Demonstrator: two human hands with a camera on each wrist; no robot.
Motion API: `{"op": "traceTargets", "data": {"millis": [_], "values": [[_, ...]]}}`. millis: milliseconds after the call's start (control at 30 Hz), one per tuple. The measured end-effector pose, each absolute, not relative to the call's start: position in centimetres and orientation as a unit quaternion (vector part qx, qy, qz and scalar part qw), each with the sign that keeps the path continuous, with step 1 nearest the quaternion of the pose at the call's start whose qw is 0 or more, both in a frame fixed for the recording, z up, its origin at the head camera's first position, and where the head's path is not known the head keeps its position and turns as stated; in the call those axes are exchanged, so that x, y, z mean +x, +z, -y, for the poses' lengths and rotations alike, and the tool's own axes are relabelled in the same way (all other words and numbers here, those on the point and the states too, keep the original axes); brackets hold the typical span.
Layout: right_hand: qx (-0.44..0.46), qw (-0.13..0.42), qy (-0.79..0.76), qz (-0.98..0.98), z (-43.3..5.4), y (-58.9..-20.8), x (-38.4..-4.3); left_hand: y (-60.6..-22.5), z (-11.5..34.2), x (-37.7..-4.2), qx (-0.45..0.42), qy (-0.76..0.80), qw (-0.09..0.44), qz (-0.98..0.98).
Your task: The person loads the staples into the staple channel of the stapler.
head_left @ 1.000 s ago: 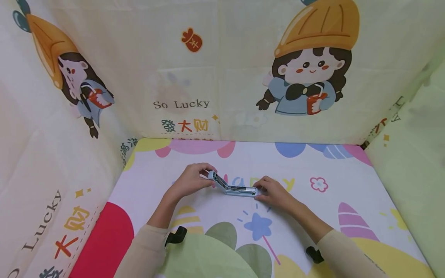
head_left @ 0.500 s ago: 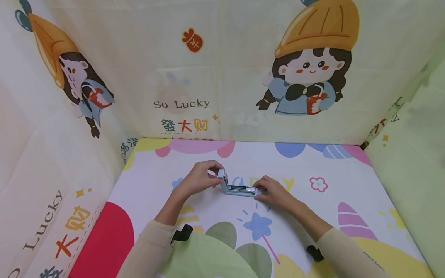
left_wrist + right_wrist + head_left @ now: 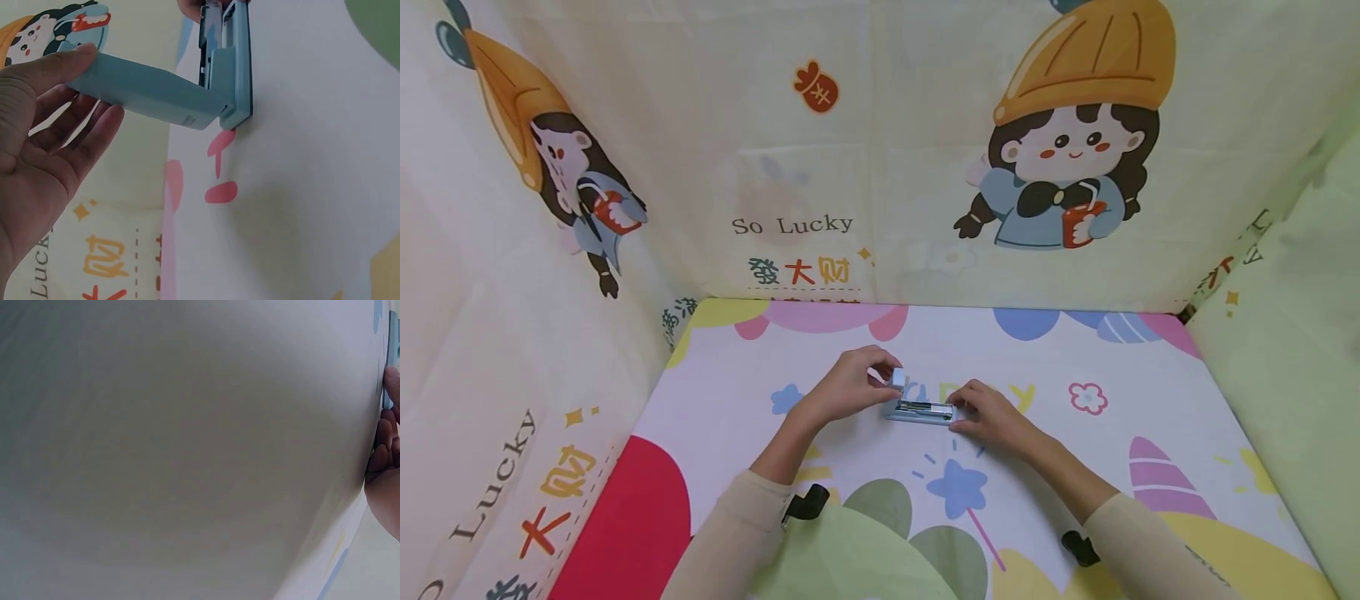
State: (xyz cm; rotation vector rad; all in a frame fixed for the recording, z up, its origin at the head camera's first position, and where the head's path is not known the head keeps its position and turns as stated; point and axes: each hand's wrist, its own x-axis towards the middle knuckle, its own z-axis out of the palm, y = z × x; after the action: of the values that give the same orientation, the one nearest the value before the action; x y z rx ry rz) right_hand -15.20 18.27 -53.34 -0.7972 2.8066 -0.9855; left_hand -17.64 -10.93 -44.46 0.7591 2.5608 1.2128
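A light blue stapler (image 3: pixel 917 419) lies on the table with its top arm swung up from the base. My left hand (image 3: pixel 852 382) pinches the free end of the raised arm between thumb and fingers. In the left wrist view the stapler's top cover (image 3: pixel 147 90) slants away from the hinge, held by the left hand (image 3: pixel 44 131). My right hand (image 3: pixel 992 417) grips the far right end of the base. The right wrist view catches only part of the right hand (image 3: pixel 387 450) and a sliver of the stapler (image 3: pixel 392 350) at its edge.
The table is covered by a white cloth (image 3: pixel 1045 475) with colourful prints. A cream printed curtain (image 3: pixel 917 167) stands behind the table, with more fabric at both sides. A black wrist mount (image 3: pixel 807 502) sits at the left sleeve, another (image 3: pixel 1080 549) at the right.
My left hand has moved right, swinging the stapler's top arm from leaning left, through upright, to over the base. The right hand has stayed at the base's end.
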Motion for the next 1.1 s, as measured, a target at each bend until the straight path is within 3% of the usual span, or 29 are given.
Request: {"op": "traceTargets", "data": {"millis": [1100], "values": [[-0.243, 0.041, -0.308, -0.919, -18.4, -53.5, -15.4, -45.9, 5.3, -18.4, 0.328, 0.333, 0.108, -0.877]]}}
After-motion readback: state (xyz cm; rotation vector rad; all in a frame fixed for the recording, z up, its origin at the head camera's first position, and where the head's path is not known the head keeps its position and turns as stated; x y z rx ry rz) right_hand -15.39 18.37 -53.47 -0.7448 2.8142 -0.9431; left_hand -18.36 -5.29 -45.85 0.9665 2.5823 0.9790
